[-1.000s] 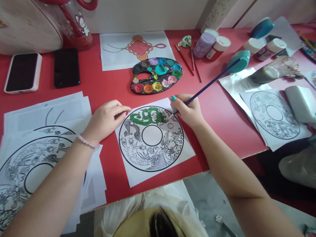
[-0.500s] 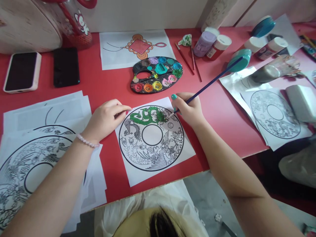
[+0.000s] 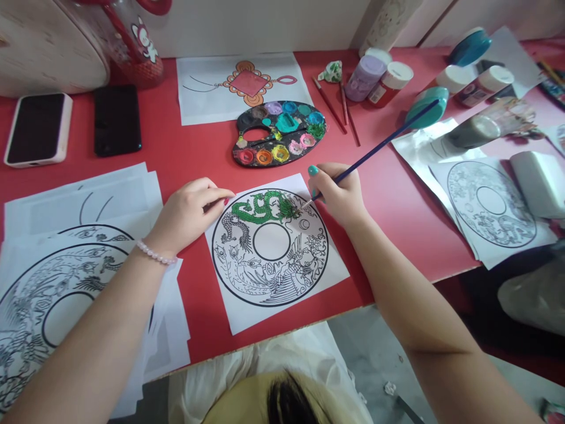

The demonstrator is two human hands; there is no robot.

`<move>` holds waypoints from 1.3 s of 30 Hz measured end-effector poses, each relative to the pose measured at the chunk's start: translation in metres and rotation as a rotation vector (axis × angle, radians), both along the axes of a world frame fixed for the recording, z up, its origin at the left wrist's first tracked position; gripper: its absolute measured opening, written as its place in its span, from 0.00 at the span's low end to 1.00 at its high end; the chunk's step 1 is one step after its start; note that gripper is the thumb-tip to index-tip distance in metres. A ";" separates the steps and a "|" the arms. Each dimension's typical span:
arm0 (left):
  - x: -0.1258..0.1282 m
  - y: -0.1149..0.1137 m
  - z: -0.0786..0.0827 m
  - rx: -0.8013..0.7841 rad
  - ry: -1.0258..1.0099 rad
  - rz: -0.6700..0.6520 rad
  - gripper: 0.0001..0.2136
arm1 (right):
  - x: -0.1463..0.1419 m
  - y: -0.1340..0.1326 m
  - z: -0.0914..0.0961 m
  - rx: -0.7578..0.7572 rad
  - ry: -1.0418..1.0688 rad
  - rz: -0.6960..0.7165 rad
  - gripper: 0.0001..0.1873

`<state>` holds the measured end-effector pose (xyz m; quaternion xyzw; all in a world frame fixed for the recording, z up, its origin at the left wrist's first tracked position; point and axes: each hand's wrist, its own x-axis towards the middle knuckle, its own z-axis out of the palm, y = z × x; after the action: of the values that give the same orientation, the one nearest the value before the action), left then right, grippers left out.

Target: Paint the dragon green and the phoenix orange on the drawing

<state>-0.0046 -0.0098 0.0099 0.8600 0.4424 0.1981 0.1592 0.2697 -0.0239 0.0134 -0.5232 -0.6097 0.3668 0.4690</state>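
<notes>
A white sheet (image 3: 282, 306) printed with a round dragon-and-phoenix design lies on the red table (image 3: 194, 153); the dragon (image 3: 260, 207) along the top is painted green. My right hand (image 3: 338, 194) pinches a long blue paintbrush (image 3: 379, 145), whose tip rests on the green dragon's right end. My left hand (image 3: 189, 212) lies curled on the sheet's upper left corner, fingertips pressing the paper down. A bead bracelet (image 3: 155, 254) circles that wrist.
A black palette (image 3: 279, 133) with coloured paints sits behind the sheet, with a knot drawing (image 3: 241, 85) further back. Two phones (image 3: 37, 128) lie at far left, a paper stack (image 3: 66, 277) at left. Paint jars (image 3: 377, 76), spare brushes (image 3: 338, 106) and another printed sheet (image 3: 489, 209) are at right.
The brush tip has shifted very slightly along the dragon's right end. My left hand has stayed put.
</notes>
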 end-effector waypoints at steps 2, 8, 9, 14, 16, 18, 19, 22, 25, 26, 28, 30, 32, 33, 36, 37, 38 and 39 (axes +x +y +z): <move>0.000 0.000 -0.001 0.005 -0.003 -0.005 0.11 | 0.001 0.001 0.000 0.011 0.004 -0.032 0.28; -0.001 0.000 -0.001 0.004 -0.006 -0.002 0.11 | 0.001 0.003 0.002 0.041 0.001 -0.090 0.27; -0.001 -0.001 0.000 0.002 -0.005 0.000 0.12 | 0.001 0.003 0.002 0.040 -0.003 -0.091 0.27; 0.000 -0.001 0.000 -0.011 0.002 0.007 0.12 | 0.001 0.002 0.002 0.018 -0.025 -0.058 0.27; 0.000 0.000 0.000 -0.009 -0.002 0.007 0.12 | 0.002 0.001 0.001 0.007 -0.033 -0.026 0.27; 0.000 0.000 0.000 -0.006 -0.006 0.001 0.12 | 0.002 0.001 0.000 0.004 -0.032 -0.006 0.27; 0.000 0.000 0.000 -0.003 -0.007 -0.002 0.12 | 0.002 0.001 0.000 0.009 -0.030 -0.006 0.26; 0.000 0.000 0.000 0.001 -0.003 -0.006 0.12 | 0.002 0.001 0.001 0.028 -0.031 -0.029 0.26; 0.001 0.000 0.000 0.008 -0.004 -0.007 0.12 | 0.002 0.001 0.001 0.016 -0.034 -0.020 0.26; 0.001 0.000 0.000 0.009 -0.004 -0.005 0.12 | 0.002 0.001 0.001 0.007 -0.034 -0.009 0.26; 0.001 0.000 0.000 0.006 -0.001 -0.002 0.12 | 0.002 0.001 0.000 0.001 -0.036 -0.004 0.26; 0.001 -0.001 0.000 0.004 0.001 0.001 0.12 | 0.002 0.001 0.001 0.012 -0.042 -0.020 0.25; 0.000 -0.001 0.000 0.006 0.001 0.001 0.12 | 0.002 0.001 0.001 0.027 -0.046 -0.039 0.25; 0.000 -0.001 0.000 0.007 0.001 0.000 0.12 | 0.002 0.001 0.002 0.026 -0.047 -0.039 0.25; 0.000 -0.001 0.000 0.010 -0.001 -0.004 0.12 | 0.003 0.001 0.001 -0.001 -0.051 -0.007 0.26; 0.000 -0.001 0.000 0.012 -0.001 -0.005 0.12 | 0.003 0.001 0.001 -0.008 -0.053 0.000 0.26; 0.001 -0.001 0.000 0.014 -0.001 -0.006 0.12 | 0.003 0.001 0.001 -0.010 -0.056 0.001 0.26; 0.001 -0.001 0.000 0.015 -0.001 -0.007 0.12 | 0.002 0.001 0.001 -0.005 -0.057 -0.006 0.26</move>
<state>-0.0038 -0.0104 0.0095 0.8627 0.4378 0.2011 0.1536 0.2721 -0.0227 0.0146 -0.5364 -0.6205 0.3519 0.4509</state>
